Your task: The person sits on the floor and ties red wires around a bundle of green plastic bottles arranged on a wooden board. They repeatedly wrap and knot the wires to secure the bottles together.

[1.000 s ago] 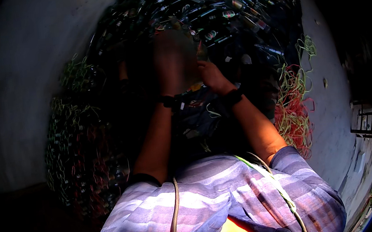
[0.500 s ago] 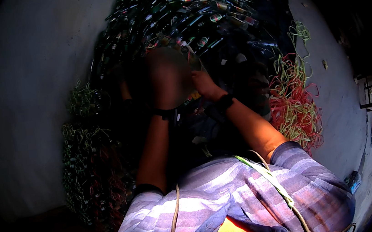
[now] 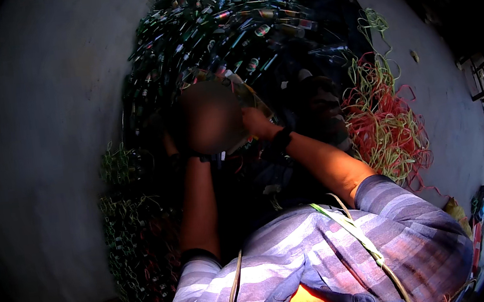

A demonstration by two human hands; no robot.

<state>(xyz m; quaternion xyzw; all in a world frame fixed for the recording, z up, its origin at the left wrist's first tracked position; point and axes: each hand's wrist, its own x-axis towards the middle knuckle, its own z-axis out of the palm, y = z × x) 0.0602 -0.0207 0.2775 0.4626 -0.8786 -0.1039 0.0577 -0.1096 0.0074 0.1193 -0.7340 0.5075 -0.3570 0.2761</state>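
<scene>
My right hand [image 3: 260, 122] has its fingers curled in, at the edge of a thin, pale-rimmed, multicoloured item [image 3: 252, 95]. Whatever lies in its grip is too dark to make out. Close beside it, my left hand [image 3: 208, 119] is smeared into a blur, so its fingers do not show. Dark bands circle both wrists. Just beyond the hands spreads a large heap of green glass bottles [image 3: 263, 30], many with labels.
A tangle of red and yellow-green plastic straps [image 3: 385, 125] lies to the right. On the left, more green strap-like strands [image 3: 121, 165] run along the grey wall [image 3: 44, 143]. A camouflage-patterned cloth [image 3: 325, 105] shows right of my hands. A small rack [image 3: 480, 76] stands far right.
Both hands sit slightly lower and further left in the picture, still close together. The whole view has turned a little, and more objects show at the lower right.
</scene>
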